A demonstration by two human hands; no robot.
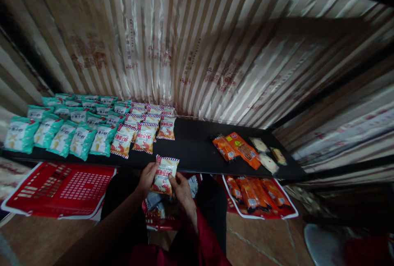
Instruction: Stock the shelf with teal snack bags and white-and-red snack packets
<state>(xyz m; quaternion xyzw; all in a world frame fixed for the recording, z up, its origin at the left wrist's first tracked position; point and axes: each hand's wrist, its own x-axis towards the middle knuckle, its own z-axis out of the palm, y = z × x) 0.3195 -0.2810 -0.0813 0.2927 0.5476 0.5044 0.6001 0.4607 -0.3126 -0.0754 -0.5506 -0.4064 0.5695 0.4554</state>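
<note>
Between my two hands, at the front edge of the black shelf (187,147), is a small cream-and-red snack bag (163,173) with a striped top edge. My left hand (147,179) grips its left side, and my right hand (182,190) pinches its lower right side. Just beyond it, matching cream-and-red bags (144,136) stand upright in rows on the shelf. To their left are rows of teal-and-white snack bags (76,138). Below my hands, a red basket (156,221) between my knees holds more bags, partly covered by my arms.
On the shelf's right side lie orange packets (241,149) and small clear-wrapped pieces (267,162). Below, a red basket (261,216) holds several orange packets; another red basket (61,188) sits at left. A striped curtain (197,44) hangs behind, and a pale stool (323,243) stands lower right.
</note>
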